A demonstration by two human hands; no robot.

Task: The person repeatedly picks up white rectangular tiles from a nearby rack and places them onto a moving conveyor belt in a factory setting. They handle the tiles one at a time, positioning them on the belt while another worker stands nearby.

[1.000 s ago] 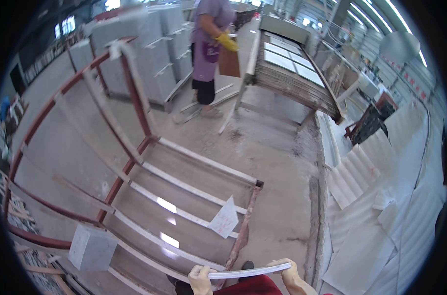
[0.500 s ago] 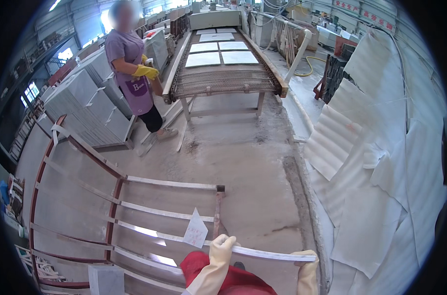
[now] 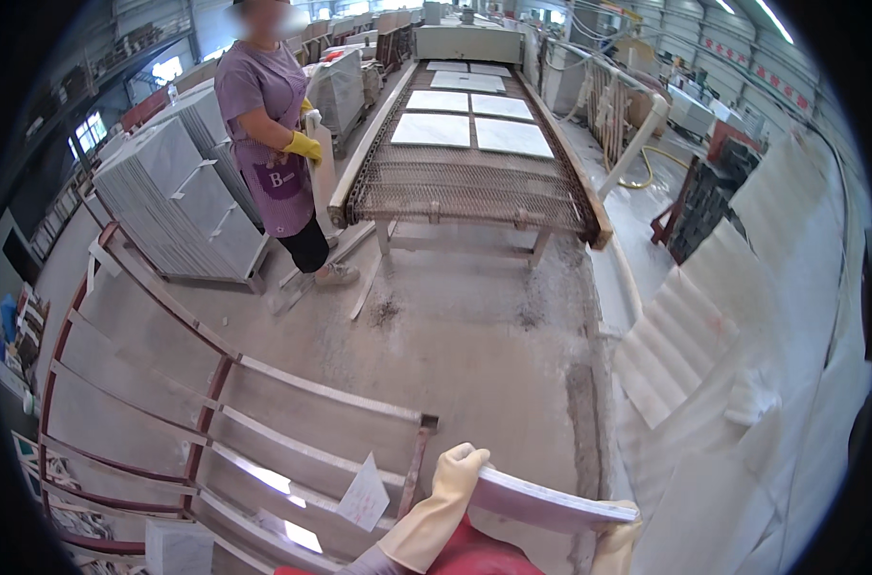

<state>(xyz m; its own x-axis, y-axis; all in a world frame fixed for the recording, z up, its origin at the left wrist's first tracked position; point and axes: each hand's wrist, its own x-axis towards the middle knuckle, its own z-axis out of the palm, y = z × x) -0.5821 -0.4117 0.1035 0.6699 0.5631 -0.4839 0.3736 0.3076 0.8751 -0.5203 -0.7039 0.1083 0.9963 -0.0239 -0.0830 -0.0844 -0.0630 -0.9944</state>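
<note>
Both my hands, in cream rubber gloves, grip a flat white stone tile held in front of my body. My left hand is closed over its left end, fingers curled on the upper edge. At the tile's right end, my right hand grips from the side and below; part of it is hidden. The tile's upper edge slopes down to the right and its purplish-grey face shows. Left of my left hand, a small pointed white piece with red marks stands against a low slatted rack.
Ahead is a wire-mesh conveyor carrying several white tiles. To its left a co-worker in yellow gloves holds a pale slab on edge. Stacked slabs stand behind. White foam sheets line the right side.
The tile has tipped so that more of its face shows, and its edge slopes more steeply. My view has shifted, with the conveyor appearing larger and further right. Both hands keep their grip.
</note>
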